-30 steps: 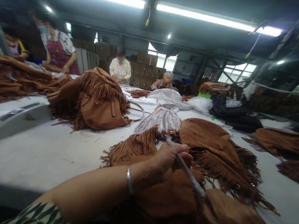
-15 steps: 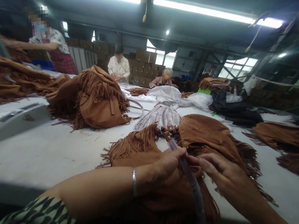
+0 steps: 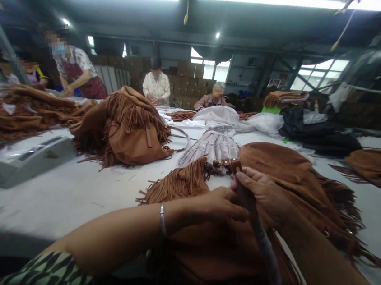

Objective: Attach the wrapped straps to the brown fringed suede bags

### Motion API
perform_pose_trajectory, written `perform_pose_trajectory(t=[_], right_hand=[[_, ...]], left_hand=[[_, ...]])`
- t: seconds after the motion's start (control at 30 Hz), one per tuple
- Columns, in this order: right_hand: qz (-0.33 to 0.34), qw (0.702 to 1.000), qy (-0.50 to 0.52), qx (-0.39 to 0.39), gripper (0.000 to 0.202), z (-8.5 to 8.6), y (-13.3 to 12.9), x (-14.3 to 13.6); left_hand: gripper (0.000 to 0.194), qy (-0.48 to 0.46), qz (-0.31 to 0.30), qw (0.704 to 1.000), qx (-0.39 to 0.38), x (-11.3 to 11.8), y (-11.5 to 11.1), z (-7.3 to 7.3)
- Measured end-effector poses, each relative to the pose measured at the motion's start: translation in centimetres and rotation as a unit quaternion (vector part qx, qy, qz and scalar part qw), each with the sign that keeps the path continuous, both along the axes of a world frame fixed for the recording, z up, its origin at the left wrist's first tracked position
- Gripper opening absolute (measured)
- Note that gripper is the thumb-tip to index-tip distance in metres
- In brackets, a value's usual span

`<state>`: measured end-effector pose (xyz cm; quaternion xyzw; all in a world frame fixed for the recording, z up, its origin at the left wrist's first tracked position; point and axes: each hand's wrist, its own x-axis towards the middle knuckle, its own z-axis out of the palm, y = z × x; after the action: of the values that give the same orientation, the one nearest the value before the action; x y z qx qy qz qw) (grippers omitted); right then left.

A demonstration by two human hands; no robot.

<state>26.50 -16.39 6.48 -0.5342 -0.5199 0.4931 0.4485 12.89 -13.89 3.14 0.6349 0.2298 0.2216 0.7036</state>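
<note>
A brown bag strap [image 3: 251,202], partly wrapped in clear film, runs from a studded leather end down past the lower edge. My right hand [image 3: 267,195] pinches it close to that end, thumb on top. Lower on the strap, my left hand [image 3: 219,205] is closed at its left edge, fingers bent; their tips are partly hidden. Under both hands lies a brown suede bag [image 3: 202,250] with fringe. Another fringed suede bag [image 3: 282,173] rests just right of my right hand. Beyond the strap end, a bundle of film-wrapped straps [image 3: 211,145] is fanned out.
A fringed bag [image 3: 134,141] and a grey tape dispenser [image 3: 32,161] stand on the white table [image 3: 106,187] at left. More brown bags [image 3: 380,165] lie at right, near black plastic [image 3: 315,134]. Several people work along the far side.
My right hand has moved up to the strap's studded end and now pinches it. The left hand sits lower along the strap. The view has shifted slightly.
</note>
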Motion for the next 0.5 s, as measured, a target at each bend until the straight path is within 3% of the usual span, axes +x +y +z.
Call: perform_pose_trajectory(t=[0.07, 0.13, 0.2, 0.27, 0.4, 0.5], right_hand=[[-0.026, 1.0, -0.001, -0.002, 0.038, -0.1, 1.2, 1.2], [-0.027, 0.999, -0.041, -0.018, 0.035, -1.0, 2.8, 2.1], [-0.021, 0.995, -0.097, -0.032, 0.032, -2.8, 4.6, 2.3], [-0.009, 0.985, -0.166, -0.037, 0.031, -5.2, 5.9, 1.9], [0.008, 0.95, -0.31, -0.018, 0.029, -9.3, 6.6, 0.2], [-0.007, 0.917, -0.399, -0.011, 0.018, -10.4, 6.0, -0.5]], left_hand=[[0.017, 0.038, 0.041, 0.995, 0.086, -1.7, 2.5, 0.5], [0.016, 0.065, 0.16, 0.971, 0.168, -2.9, 5.9, 0.8], [0.014, 0.083, 0.252, 0.945, 0.191, -3.8, 9.8, 0.7], [0.012, 0.11, 0.299, 0.928, 0.193, -4.3, 13.4, 0.2], [0.018, 0.162, 0.289, 0.927, 0.177, -4.1, 18.1, -1.4], [0.027, 0.181, 0.243, 0.938, 0.167, -2.8, 19.7, -2.8]])
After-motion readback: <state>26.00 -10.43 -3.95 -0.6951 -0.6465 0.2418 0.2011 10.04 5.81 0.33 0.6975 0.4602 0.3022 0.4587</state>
